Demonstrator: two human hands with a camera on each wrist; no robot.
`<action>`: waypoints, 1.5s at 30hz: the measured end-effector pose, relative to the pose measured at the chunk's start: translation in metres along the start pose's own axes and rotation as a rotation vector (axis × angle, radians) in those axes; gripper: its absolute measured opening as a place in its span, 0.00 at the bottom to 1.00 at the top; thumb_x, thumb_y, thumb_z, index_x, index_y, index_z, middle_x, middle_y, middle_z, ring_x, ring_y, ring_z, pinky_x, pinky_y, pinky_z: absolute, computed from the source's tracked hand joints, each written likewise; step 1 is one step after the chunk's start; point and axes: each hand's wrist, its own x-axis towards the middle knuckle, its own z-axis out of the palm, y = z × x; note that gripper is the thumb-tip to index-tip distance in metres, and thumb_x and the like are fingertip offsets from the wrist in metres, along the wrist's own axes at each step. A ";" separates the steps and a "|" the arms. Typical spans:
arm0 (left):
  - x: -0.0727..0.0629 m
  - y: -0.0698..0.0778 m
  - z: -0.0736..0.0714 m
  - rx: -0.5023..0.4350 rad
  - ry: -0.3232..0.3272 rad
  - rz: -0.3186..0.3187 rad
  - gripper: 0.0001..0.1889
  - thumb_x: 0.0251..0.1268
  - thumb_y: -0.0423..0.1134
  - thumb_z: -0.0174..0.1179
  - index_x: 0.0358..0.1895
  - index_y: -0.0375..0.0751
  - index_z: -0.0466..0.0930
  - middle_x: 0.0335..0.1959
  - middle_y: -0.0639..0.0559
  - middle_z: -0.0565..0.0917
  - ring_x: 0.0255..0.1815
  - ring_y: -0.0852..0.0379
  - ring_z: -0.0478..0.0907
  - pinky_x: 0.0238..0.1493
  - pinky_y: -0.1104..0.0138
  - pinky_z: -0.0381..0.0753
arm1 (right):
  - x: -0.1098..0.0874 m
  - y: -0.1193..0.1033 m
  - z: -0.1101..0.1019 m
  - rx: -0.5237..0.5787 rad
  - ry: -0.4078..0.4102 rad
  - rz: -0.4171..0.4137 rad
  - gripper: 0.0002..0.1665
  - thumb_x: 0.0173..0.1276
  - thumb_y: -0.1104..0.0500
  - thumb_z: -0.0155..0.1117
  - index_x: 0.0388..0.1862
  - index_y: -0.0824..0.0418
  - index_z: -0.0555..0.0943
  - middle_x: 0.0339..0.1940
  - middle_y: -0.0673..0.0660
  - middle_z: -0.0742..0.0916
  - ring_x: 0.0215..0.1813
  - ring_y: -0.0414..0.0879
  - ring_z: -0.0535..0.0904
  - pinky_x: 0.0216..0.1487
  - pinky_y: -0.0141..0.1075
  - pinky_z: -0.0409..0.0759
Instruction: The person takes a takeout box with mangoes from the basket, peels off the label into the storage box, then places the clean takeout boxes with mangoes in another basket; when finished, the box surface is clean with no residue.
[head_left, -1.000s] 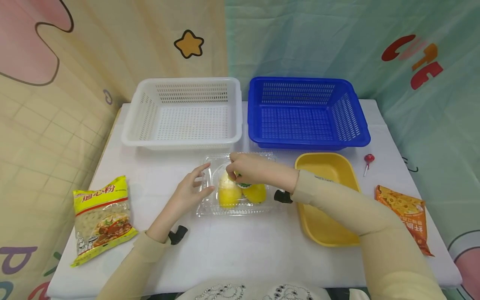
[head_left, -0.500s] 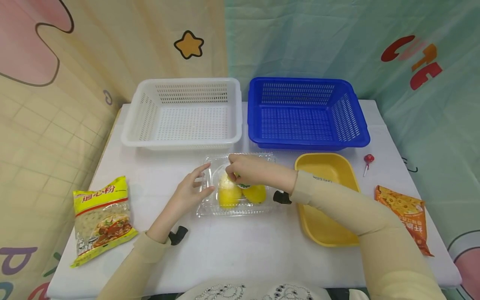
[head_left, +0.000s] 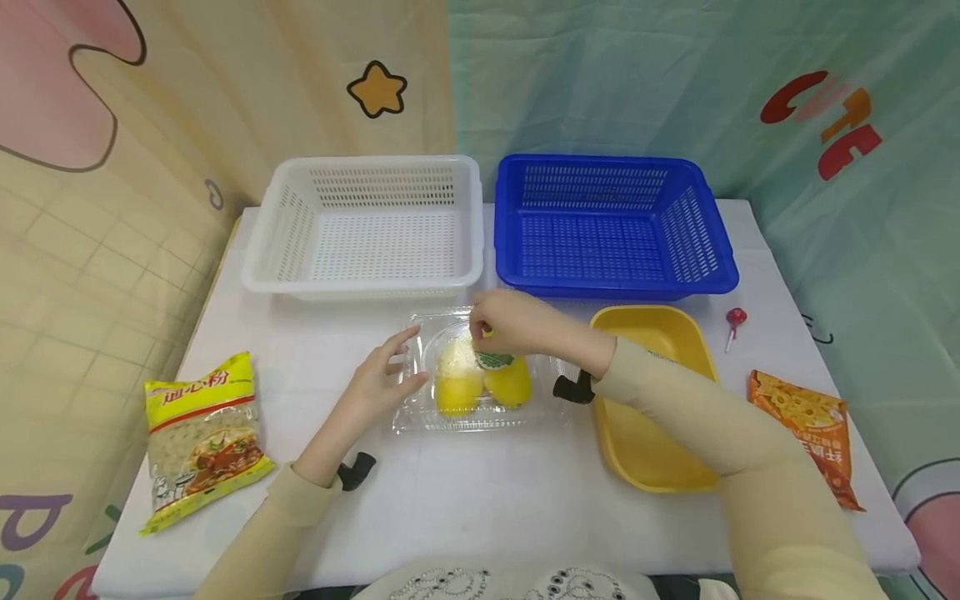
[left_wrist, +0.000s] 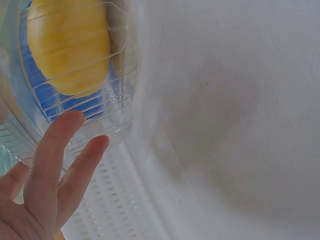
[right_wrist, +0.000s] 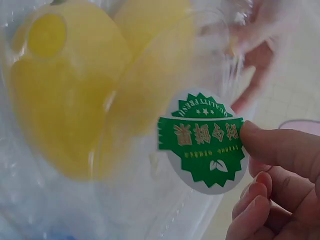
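A clear plastic clamshell box point(head_left: 411, 419) lies on the table with yellow fruits point(head_left: 510, 385) visible inside. My right hand point(head_left: 516, 322) is over its lid. In the right wrist view, the thumb and a finger pinch the edge of a round green-and-white sticker point(right_wrist: 207, 145); how much of it still clings to the lid I cannot tell. At the box's left side, my left hand point(head_left: 378, 382) has its fingers spread, thumb and fingertips by the edge. The left wrist view shows those fingers point(left_wrist: 47, 162) beside the clear wall, with a yellow fruit point(left_wrist: 72, 47) behind it.
Behind the box stand a white basket point(head_left: 258, 271) and a blue basket point(head_left: 618, 292). A yellow tray point(head_left: 645, 450) sits under my right forearm. A pasta bag point(head_left: 206, 442) lies left; a lollipop point(head_left: 737, 317) and an orange snack bag point(head_left: 806, 417) lie right.
My right hand has shifted slightly back and to the right, and more of the green sticker shows beneath it. The left hand and the box have stayed in place.
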 end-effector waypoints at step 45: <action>0.000 -0.002 -0.001 -0.027 -0.025 -0.018 0.39 0.67 0.43 0.63 0.78 0.59 0.53 0.72 0.36 0.64 0.68 0.31 0.69 0.58 0.41 0.78 | -0.155 0.148 0.025 0.459 0.085 0.539 0.11 0.70 0.59 0.63 0.43 0.66 0.85 0.36 0.58 0.87 0.36 0.46 0.77 0.39 0.33 0.78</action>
